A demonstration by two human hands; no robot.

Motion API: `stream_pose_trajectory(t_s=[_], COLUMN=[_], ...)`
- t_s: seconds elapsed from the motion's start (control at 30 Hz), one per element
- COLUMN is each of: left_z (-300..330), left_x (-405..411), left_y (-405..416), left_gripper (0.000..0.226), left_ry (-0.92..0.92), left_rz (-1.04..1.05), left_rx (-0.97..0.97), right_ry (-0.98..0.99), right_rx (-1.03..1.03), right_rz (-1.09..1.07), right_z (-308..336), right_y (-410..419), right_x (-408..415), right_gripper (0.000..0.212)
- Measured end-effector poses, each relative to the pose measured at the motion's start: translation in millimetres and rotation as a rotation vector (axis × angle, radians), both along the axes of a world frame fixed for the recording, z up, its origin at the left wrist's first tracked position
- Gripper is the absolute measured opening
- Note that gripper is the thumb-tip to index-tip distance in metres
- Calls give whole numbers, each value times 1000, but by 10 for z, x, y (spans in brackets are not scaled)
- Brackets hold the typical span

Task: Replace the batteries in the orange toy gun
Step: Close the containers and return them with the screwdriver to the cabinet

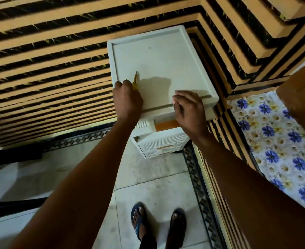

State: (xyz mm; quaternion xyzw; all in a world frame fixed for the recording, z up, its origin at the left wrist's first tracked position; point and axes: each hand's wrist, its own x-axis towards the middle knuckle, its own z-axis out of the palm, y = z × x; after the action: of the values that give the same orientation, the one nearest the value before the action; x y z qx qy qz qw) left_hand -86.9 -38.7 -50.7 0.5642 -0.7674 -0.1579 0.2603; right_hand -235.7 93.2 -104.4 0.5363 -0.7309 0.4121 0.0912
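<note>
My left hand (127,99) grips a yellow-handled screwdriver (135,81) whose thin tip points away from me and lies on the top of a white plastic drawer cabinet (159,58). At the cabinet's front rim, my right hand (189,108) rests with bent fingers; whether anything is inside them is hidden. Just below that hand the top drawer (166,125), with an orange handle, stands slightly out. No orange toy gun and no batteries are in view.
The cabinet stands in a corner of black-and-tan striped walls (49,69). A surface with a blue-flowered cloth (277,141) lies to the right, beside a brown wooden panel (300,97). My sandalled feet (159,223) stand on pale floor tiles. Dark furniture legs (13,205) are at left.
</note>
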Motion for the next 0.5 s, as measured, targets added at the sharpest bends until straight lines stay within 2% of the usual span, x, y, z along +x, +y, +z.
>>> stream_pose_trajectory(t_s=[0.13, 0.3, 0.4, 0.5], left_z=[22, -265, -630, -1019], left_x=[206, 635, 832, 881], left_y=[488, 1615, 2110, 2214], left_gripper=[26, 19, 18, 19], left_ry=[205, 430, 410, 330], left_rz=[19, -17, 6, 44], left_rx=[-1, 27, 138, 245], right_ry=[93, 237, 231, 236], right_rx=[31, 90, 80, 63], right_rz=[16, -1, -6, -25], right_z=[3, -71, -99, -126], right_y=[45, 133, 128, 114], right_x=[-7, -7, -11, 14], right_gripper=[23, 32, 32, 34])
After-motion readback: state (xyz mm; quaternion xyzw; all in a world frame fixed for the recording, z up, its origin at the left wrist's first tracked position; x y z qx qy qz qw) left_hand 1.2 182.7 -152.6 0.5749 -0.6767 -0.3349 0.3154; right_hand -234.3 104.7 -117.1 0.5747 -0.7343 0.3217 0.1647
